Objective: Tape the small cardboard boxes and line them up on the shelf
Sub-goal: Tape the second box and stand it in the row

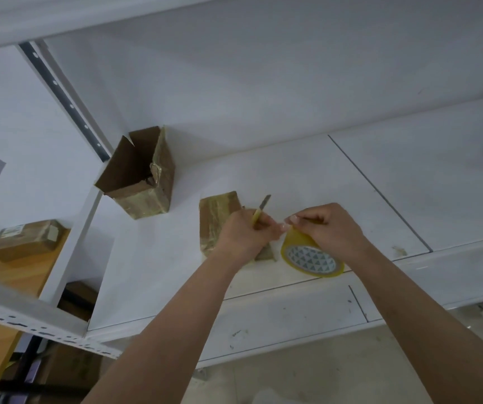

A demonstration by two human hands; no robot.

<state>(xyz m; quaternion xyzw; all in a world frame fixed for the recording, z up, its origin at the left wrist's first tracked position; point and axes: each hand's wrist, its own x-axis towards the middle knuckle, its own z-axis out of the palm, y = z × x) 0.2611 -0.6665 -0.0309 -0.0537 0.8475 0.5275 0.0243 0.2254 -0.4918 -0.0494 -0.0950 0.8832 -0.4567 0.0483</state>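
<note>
While working at the near edge of the white shelf [307, 176], both hands meeting just above a taped box.

Left hand [246, 233]: closing around a yellow-handled cutter [260, 211], fingers wrapped on the handle, blade end pointing far and slightly right, clear of the fist.

Right hand [326, 225]: pinching together at thumb and forefinger on what looks like the loose end of the tape, fingertips nearly touching those of the left hand; resting over the far side of the tape roll [311, 256].

Tape roll: standing tilted on the shelf near its front edge, yellowish tape, patterned core facing near and up, just right of the box under the hands.

Small taped box [217, 221]: lying on the shelf, wrapped in glossy tape, mostly showing to the left of the left hand, its right part hiding behind the wrist.

Open box [144, 176]: sitting farther back and to the left on the same shelf, well apart from the hands, flaps gaping toward the far left, sides shining with tape.

Sealed box [27, 239]: lying on a wooden surface [16, 275] at far left, beyond the shelf upright.

Far right edge: showing only a sliver of another brown thing; cannot tell what.
</note>
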